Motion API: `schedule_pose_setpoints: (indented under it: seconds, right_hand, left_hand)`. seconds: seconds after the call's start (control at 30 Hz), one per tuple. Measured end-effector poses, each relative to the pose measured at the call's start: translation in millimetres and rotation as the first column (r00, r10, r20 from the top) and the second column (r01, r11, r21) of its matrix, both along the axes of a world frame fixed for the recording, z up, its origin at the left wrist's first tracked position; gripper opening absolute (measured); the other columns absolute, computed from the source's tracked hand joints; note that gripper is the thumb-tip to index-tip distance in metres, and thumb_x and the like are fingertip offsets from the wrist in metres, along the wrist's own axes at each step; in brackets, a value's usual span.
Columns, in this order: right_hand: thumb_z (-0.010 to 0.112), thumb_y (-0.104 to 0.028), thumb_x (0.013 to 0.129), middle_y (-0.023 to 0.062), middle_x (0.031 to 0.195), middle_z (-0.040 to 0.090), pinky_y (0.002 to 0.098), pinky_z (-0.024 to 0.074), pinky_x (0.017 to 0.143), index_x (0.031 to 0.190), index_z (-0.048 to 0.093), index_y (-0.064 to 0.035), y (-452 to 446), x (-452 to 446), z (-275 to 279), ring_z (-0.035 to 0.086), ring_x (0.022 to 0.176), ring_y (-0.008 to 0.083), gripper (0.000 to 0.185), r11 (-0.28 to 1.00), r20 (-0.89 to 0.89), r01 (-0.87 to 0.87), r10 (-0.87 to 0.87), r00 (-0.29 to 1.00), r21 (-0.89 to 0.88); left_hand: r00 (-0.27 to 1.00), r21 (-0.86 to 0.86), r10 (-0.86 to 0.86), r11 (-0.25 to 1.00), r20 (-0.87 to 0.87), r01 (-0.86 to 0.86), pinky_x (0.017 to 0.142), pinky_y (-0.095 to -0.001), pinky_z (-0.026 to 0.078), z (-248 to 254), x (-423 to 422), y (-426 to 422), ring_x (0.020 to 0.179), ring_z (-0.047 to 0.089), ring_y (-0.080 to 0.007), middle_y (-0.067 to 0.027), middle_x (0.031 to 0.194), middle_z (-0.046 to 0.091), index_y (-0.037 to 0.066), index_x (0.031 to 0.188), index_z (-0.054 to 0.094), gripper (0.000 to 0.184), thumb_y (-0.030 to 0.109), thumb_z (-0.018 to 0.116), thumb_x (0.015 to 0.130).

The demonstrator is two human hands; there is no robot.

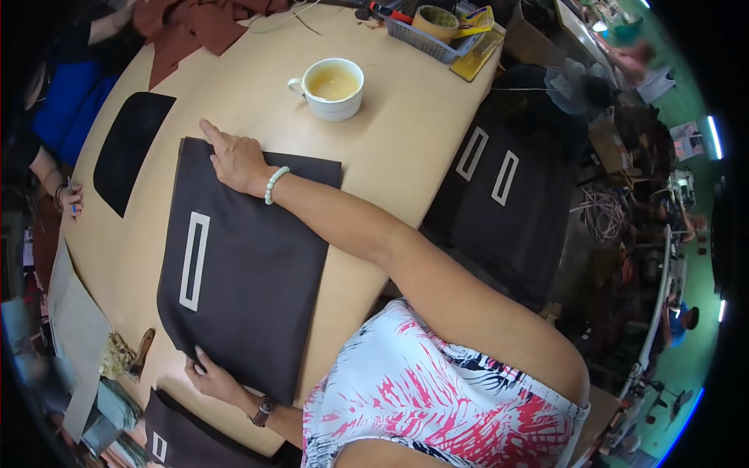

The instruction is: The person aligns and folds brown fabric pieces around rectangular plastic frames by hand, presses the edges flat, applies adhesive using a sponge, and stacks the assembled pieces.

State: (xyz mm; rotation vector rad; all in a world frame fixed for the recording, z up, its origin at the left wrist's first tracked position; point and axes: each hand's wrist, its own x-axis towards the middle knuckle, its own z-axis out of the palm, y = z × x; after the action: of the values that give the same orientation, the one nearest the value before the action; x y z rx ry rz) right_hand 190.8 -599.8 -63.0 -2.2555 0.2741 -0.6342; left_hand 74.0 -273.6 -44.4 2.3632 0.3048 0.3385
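Observation:
A dark fabric panel [246, 265] with a pale rectangular frame [194, 261] lies on the light table. My right hand [236, 161], with a beaded bracelet at its wrist, rests at the panel's upper edge, its index finger stretched past the edge. At the lower edge my left hand [212, 378], above a wristwatch, has its thumb on top of the panel and its other fingers partly hidden at the edge. Beyond the panel lies a separate black curved piece [133, 152]. Another dark piece [187, 433] with a pale frame is near my left forearm.
A white cup [334, 90] of yellowish liquid stands near my right hand. Behind it is a grey basket [421, 39] with tape. Brown cloth [199, 27] lies at the top. A co-worker's hand [71, 200] holds a pen at the far edge. A brush [142, 352] lies left.

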Motion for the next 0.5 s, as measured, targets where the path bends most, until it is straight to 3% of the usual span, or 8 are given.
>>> schedule_pose_setpoints:
  seconds: [0.03, 0.07, 0.13, 0.27, 0.37, 0.47, 0.5]
  right_hand:
    - [0.053, -0.009, 0.079, 0.0198, 0.104, 0.059, 0.0446, 0.0468, 0.072, 0.133, 0.027, -0.0038, 0, -2, 1, 0.061, 0.084, 0.0347, 0.06, 1.0, 0.01, -0.003, 0.003, 1.0, 0.007]
    - [0.052, -0.009, 0.079, 0.0202, 0.104, 0.059, 0.0444, 0.0465, 0.073, 0.133, 0.027, -0.0027, 0, -2, 2, 0.061, 0.085, 0.0346, 0.06, 1.0, 0.021, -0.009, 0.008, 1.0, 0.013]
    - [0.052, -0.009, 0.08, 0.0207, 0.106, 0.059, 0.044, 0.0468, 0.074, 0.133, 0.027, -0.0026, -2, -1, -1, 0.061, 0.087, 0.0345, 0.059, 1.0, 0.067, -0.023, 0.022, 0.997, 0.02]
    - [0.052, -0.009, 0.081, 0.0211, 0.109, 0.058, 0.0428, 0.0478, 0.074, 0.133, 0.027, -0.0029, 1, 1, -2, 0.061, 0.089, 0.0338, 0.058, 0.999, 0.121, -0.023, 0.019, 0.992, 0.03]
    - [0.054, -0.008, 0.081, 0.0197, 0.106, 0.059, 0.0447, 0.0477, 0.072, 0.132, 0.029, -0.0045, -1, 0, -2, 0.06, 0.085, 0.0372, 0.058, 0.997, 0.143, -0.044, 0.034, 0.989, 0.065]
    - [0.054, -0.005, 0.08, 0.0191, 0.106, 0.06, 0.0443, 0.0478, 0.073, 0.13, 0.033, -0.0046, -3, -1, 3, 0.059, 0.086, 0.0376, 0.055, 0.995, 0.386, -0.095, 0.072, 0.92, 0.042]
    - [0.055, -0.004, 0.079, 0.019, 0.106, 0.059, 0.0431, 0.0481, 0.071, 0.131, 0.034, -0.0049, -5, -5, 14, 0.059, 0.083, 0.0372, 0.055, 0.996, 0.477, -0.083, 0.064, 0.877, 0.02]
  left_hand:
    - [0.998, -0.07, 0.021, 0.997, -0.064, -0.025, 0.085, -0.0337, 0.047, 10, -2, -7, 0.096, 0.055, -0.0263, -0.0207, 0.106, 0.055, -0.008, 0.106, 0.051, 0.037, 0.022, 0.059, 0.087]
    - [0.999, -0.25, 0.033, 0.967, -0.027, -0.039, 0.085, -0.0338, 0.047, 9, -3, -9, 0.095, 0.055, -0.0262, -0.0207, 0.107, 0.055, -0.007, 0.109, 0.049, 0.038, 0.022, 0.059, 0.087]
    - [0.996, -0.578, 0.082, 0.815, 0.041, -0.044, 0.085, -0.034, 0.047, 9, -4, -9, 0.094, 0.055, -0.0259, -0.0205, 0.109, 0.054, -0.005, 0.115, 0.046, 0.041, 0.021, 0.059, 0.087]
    - [0.991, -0.617, 0.131, 0.778, -0.021, -0.116, 0.094, -0.0344, 0.042, 12, -10, -11, 0.109, 0.048, -0.0275, -0.022, 0.122, 0.047, -0.001, 0.137, 0.027, 0.059, 0.012, 0.056, 0.087]
    - [0.996, -0.682, -0.064, 0.725, 0.069, 0.094, 0.097, -0.0332, 0.04, 17, -10, -8, 0.113, 0.048, -0.0268, -0.0209, 0.126, 0.046, 0.002, 0.139, 0.027, 0.061, 0.001, 0.053, 0.083]
    - [0.945, -0.763, -0.312, 0.586, 0.096, 0.272, 0.099, -0.032, 0.037, 30, 1, 14, 0.115, 0.048, -0.024, -0.0186, 0.129, 0.046, 0.0, 0.133, 0.039, 0.052, -0.003, 0.05, 0.082]
    - [0.929, -0.714, -0.341, 0.615, 0.141, 0.335, 0.098, -0.0304, 0.039, 45, -4, 8, 0.113, 0.05, -0.0212, -0.0179, 0.127, 0.048, -0.003, 0.126, 0.047, 0.044, -0.004, 0.048, 0.082]
